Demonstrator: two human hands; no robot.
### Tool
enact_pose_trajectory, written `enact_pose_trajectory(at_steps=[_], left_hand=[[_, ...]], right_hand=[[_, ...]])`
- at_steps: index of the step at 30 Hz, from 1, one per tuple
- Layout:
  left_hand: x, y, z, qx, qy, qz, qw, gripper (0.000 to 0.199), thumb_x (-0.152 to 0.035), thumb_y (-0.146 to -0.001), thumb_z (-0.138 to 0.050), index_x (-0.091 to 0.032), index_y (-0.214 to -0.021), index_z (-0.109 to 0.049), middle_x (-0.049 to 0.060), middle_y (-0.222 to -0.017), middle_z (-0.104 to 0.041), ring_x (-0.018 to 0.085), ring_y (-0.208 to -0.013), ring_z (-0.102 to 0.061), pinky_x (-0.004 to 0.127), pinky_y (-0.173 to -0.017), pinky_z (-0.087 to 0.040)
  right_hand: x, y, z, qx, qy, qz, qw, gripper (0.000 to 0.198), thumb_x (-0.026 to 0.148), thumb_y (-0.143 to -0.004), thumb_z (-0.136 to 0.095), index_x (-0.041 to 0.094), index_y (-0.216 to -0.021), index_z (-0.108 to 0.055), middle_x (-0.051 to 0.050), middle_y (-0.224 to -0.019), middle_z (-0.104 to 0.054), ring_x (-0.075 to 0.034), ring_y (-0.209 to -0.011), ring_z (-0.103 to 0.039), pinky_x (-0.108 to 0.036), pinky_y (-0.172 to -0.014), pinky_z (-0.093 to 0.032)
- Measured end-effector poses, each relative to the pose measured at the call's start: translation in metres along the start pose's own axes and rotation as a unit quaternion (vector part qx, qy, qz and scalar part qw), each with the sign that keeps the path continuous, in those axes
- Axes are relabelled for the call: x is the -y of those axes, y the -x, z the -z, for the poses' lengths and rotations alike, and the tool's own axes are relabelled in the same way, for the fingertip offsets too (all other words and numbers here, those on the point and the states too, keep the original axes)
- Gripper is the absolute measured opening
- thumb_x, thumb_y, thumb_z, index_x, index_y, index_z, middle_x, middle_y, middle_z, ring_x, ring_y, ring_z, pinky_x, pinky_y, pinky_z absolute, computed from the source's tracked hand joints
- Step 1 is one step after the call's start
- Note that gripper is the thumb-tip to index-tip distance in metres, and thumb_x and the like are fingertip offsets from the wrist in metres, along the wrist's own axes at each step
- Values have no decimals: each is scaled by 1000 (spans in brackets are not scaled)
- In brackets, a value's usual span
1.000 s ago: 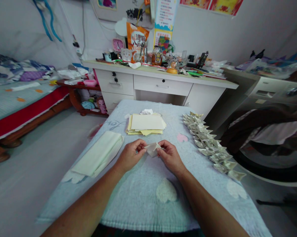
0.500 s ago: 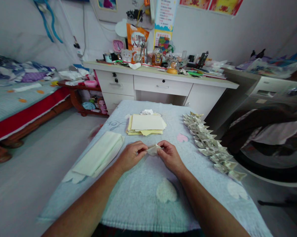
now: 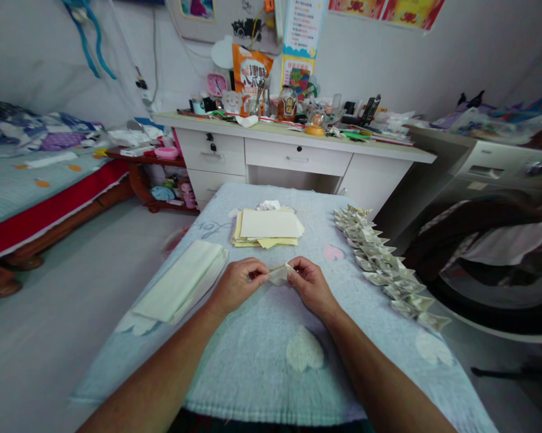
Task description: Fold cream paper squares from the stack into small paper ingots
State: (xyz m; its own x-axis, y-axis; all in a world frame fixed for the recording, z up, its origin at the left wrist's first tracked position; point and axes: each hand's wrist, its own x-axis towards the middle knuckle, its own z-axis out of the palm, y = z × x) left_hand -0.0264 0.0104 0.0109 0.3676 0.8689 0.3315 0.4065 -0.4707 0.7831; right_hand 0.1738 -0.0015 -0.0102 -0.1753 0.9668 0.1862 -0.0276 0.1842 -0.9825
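Between my two hands is a small folded piece of pale paper [image 3: 278, 276], held just above the cloth-covered table [image 3: 252, 361]. My left hand [image 3: 240, 281] pinches its left end between thumb and fingers. At the other end, my right hand [image 3: 313, 282] grips the paper the same way. Beyond my hands lies a stack of white and yellow paper sheets [image 3: 271, 224]. To the left rests a folded bundle of pale green paper [image 3: 180, 282]. Along the right side run rows of folded paper boats [image 3: 383, 264].
A crumpled white tissue [image 3: 268, 205] sits behind the sheets. Past the table stands a white desk [image 3: 298, 157] crowded with jars and a snack bag [image 3: 251, 72]. A bed [image 3: 45, 180] is at the left, and a washing machine [image 3: 491, 180] with clothes in its door opening at the right.
Both hands keep nearly the same place and grip. The paper between them appears slightly turned, its upper edge showing a little more. Otherwise the view has only shifted minutely.
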Motion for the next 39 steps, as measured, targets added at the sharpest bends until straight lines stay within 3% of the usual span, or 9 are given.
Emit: enact_pose_trajectory(at_steps=[4, 9, 12, 18, 23, 26, 29, 39], left_hand=[[3, 1, -2, -20, 11, 34, 999, 3, -20, -76, -62, -17, -77, -61, -3, -65, -61, 10, -61, -55, 20, -60, -42], [6, 1, -2, -21, 60, 58, 996, 23, -21, -76, -63, -18, -98, -58, -4, -68, -63, 10, -61, -57, 20, -62, -44], [3, 0, -1, -13, 58, 52, 997, 24, -20, -77, -60, -18, -101, -58, -4, -68, -61, 10, -61, -56, 21, -63, -44], [-6, -1, -5, 22, 33, -10, 999, 23, -21, -77, -61, -17, -99, -65, 6, -100, -62, 18, -93, -58, 25, -74, -45], [3, -1, -16, 54, 145, 67, 986, 23, -28, -84, -57, -16, -101, -64, 4, -90, -67, 17, -82, -61, 26, -74, -46], [9, 0, -20, 43, 220, 91, 970, 25, -30, -84, -57, -15, -104, -62, 4, -87, -67, 16, -77, -61, 25, -71, -46], [9, 0, -22, 24, 259, 104, 960, 25, -27, -81, -61, -14, -102, -61, 3, -85, -66, 15, -77, -60, 24, -69, -46], [8, -1, -23, 33, 252, 105, 962, 23, -33, -81, -63, -15, -95, -62, 0, -78, -62, 12, -70, -56, 21, -64, -42]], right_hand=[[-2, 0, 1, 0, -1, 1, 1000, 24, 40, -80, -66, 18, -80, -59, 2, -68, -54, -10, -60, -48, -23, -57, -38], [0, 0, 0, 0, -11, -4, 1000, 25, 42, -80, -66, 18, -79, -59, 2, -68, -54, -10, -59, -47, -22, -56, -37], [0, 0, 0, 6, -25, -5, 1000, 25, 41, -80, -66, 18, -80, -58, 2, -69, -55, -10, -59, -48, -22, -57, -37], [-1, 2, -4, 32, 20, 9, 999, 18, 35, -83, -63, 18, -82, -59, 1, -73, -57, -12, -67, -50, -25, -64, -40], [2, 4, -9, 31, 78, 47, 995, 9, 25, -83, -57, 19, -89, -55, 0, -79, -54, -14, -72, -50, -26, -69, -42], [6, 5, -12, -26, 183, 124, 975, 26, 17, -75, -58, 20, -100, -50, -3, -93, -51, -17, -87, -49, -31, -79, -42], [10, 6, -13, -34, 273, 171, 946, 33, 15, -70, -60, 20, -101, -48, -5, -100, -48, -21, -98, -46, -36, -87, -39], [13, 7, -14, 7, 315, 173, 933, 11, 18, -81, -61, 21, -89, -54, -4, -93, -52, -20, -92, -48, -34, -84, -38]])
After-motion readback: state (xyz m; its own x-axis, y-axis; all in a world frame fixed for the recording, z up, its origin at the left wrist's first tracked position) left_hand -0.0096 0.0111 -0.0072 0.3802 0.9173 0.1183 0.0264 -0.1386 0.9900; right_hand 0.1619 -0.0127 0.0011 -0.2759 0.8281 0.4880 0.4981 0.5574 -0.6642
